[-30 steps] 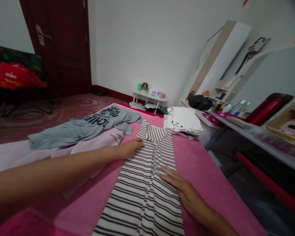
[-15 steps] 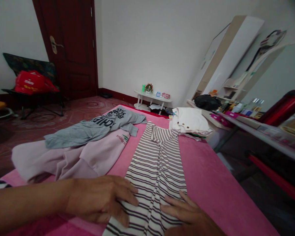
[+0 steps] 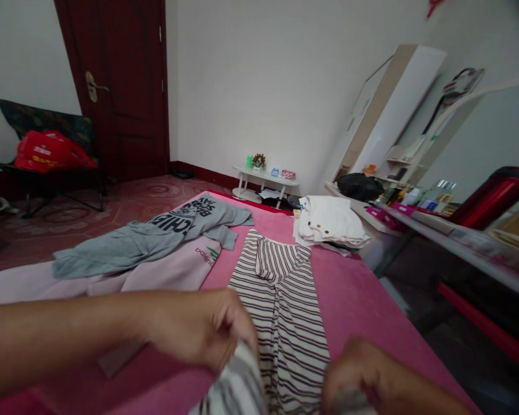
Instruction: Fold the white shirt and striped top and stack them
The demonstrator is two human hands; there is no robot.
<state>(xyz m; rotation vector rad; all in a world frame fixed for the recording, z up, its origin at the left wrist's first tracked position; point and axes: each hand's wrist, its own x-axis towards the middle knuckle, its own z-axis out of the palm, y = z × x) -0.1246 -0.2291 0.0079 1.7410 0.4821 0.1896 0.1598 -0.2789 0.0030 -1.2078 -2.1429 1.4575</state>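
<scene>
A white garment with dark stripes (image 3: 285, 300) lies lengthwise on the pink bed cover (image 3: 354, 300). My left hand (image 3: 203, 331) is closed on the garment's near edge and lifts a bunched fold of it. My right hand (image 3: 367, 383) is curled shut at the near right edge of the same garment; its fingers are blurred. Left of the striped garment lie a grey printed sweatshirt (image 3: 155, 236) and a pale pink one (image 3: 125, 279) under it.
A folded white garment pile (image 3: 330, 225) sits at the bed's far right corner. A cluttered shelf and desk (image 3: 419, 213) run along the right. A small white table (image 3: 265, 178) stands by the far wall, a dark red door (image 3: 116, 86) and a chair with a red bag (image 3: 47, 153) at the left.
Both hands slid down the striped garment toward me, then went from lying flat to gripping its near end and raising it.
</scene>
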